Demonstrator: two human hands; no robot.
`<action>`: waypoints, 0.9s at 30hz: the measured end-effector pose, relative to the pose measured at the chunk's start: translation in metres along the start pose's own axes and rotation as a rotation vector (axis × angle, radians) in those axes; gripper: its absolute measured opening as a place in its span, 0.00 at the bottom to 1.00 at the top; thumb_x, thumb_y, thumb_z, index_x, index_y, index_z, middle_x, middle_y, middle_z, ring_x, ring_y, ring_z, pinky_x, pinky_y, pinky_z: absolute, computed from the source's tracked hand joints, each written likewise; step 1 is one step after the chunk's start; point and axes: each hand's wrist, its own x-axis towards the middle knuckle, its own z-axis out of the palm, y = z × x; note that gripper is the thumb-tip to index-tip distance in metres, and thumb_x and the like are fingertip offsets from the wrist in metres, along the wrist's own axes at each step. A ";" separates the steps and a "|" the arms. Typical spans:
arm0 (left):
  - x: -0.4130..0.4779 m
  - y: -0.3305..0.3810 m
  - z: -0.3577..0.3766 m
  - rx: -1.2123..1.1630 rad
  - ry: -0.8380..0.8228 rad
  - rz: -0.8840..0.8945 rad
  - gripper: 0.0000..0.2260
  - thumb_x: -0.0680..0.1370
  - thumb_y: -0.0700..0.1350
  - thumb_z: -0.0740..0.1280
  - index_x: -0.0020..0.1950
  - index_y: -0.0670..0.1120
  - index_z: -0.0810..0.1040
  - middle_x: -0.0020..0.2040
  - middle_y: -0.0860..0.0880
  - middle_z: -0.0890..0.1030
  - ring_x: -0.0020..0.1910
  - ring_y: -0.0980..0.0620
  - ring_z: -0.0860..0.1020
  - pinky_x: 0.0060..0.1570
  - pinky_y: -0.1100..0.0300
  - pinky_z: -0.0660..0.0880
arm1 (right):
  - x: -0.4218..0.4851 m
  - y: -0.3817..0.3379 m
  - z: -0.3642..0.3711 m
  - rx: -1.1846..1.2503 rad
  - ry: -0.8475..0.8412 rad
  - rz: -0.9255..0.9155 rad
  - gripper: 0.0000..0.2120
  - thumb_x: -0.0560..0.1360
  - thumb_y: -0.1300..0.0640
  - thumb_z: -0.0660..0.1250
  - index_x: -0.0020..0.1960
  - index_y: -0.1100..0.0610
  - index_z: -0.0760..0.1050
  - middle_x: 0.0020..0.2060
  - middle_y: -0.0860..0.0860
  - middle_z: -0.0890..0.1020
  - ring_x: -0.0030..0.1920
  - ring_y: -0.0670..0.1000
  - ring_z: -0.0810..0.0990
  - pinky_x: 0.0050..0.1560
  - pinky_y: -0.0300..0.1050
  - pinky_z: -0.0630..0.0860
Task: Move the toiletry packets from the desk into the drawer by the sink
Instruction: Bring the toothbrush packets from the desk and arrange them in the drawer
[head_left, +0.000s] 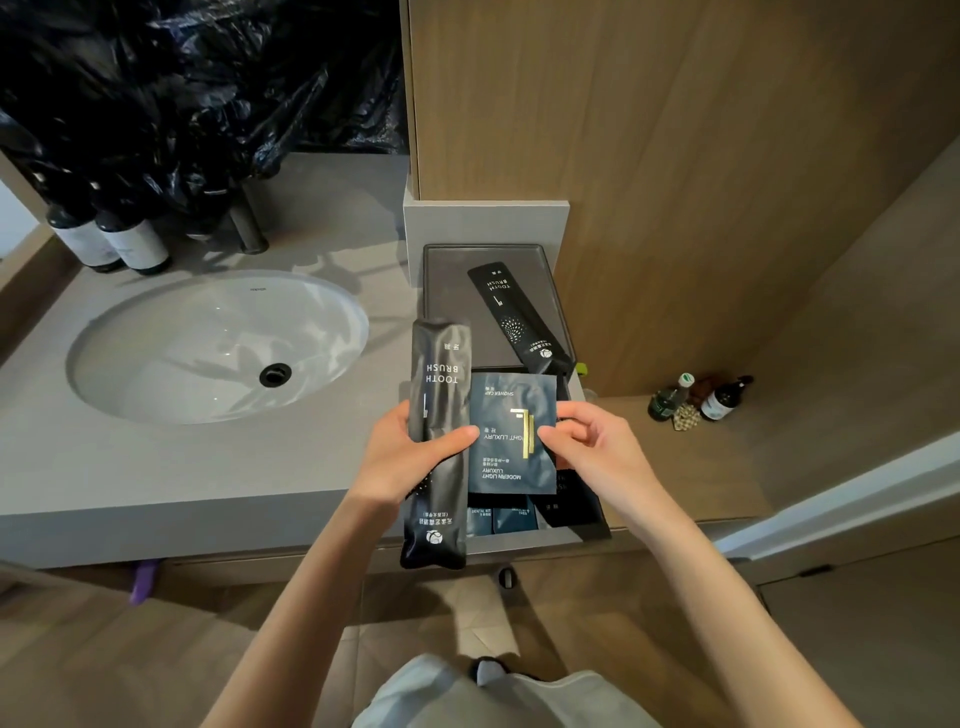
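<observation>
My left hand (405, 457) grips a long black toothbrush packet (439, 395), held upright over the counter's front edge. Its thumb also rests on a square dark blue shower cap packet (511, 415), which my right hand (587, 441) pinches at its right edge. Both packets hover above the open drawer (597, 512) to the right of the sink. Inside the drawer lie several dark packets (501, 519), partly hidden by the shower cap packet. A second toothbrush packet (511, 312) lies slanted on a dark grey tray (452, 291) behind the drawer.
A white oval sink (218, 343) sits in the grey counter (156, 467) at left, with two dark bottles (111, 236) and a black plastic bag (197, 88) behind it. A wood panel wall rises at right. Small bottles (698, 397) stand on a lower wooden ledge.
</observation>
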 end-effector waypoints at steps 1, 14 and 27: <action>-0.001 -0.001 0.001 0.014 -0.005 -0.008 0.13 0.67 0.41 0.77 0.50 0.45 0.81 0.46 0.48 0.86 0.47 0.50 0.84 0.52 0.53 0.79 | 0.000 0.001 -0.001 -0.031 0.010 -0.006 0.06 0.75 0.55 0.68 0.51 0.49 0.80 0.38 0.52 0.86 0.42 0.57 0.82 0.55 0.54 0.75; -0.006 -0.004 -0.012 -0.029 0.063 -0.004 0.12 0.71 0.42 0.74 0.53 0.42 0.78 0.42 0.48 0.84 0.31 0.60 0.82 0.28 0.71 0.74 | 0.007 0.026 0.005 -0.717 -0.012 -0.004 0.25 0.79 0.61 0.62 0.74 0.56 0.62 0.42 0.51 0.80 0.44 0.52 0.78 0.44 0.43 0.72; -0.003 -0.004 -0.019 0.057 0.100 0.057 0.12 0.70 0.48 0.75 0.52 0.50 0.79 0.46 0.50 0.85 0.47 0.50 0.83 0.53 0.50 0.79 | 0.018 -0.007 -0.012 -0.621 0.013 -0.168 0.14 0.78 0.62 0.63 0.63 0.54 0.74 0.46 0.47 0.80 0.43 0.47 0.79 0.46 0.37 0.77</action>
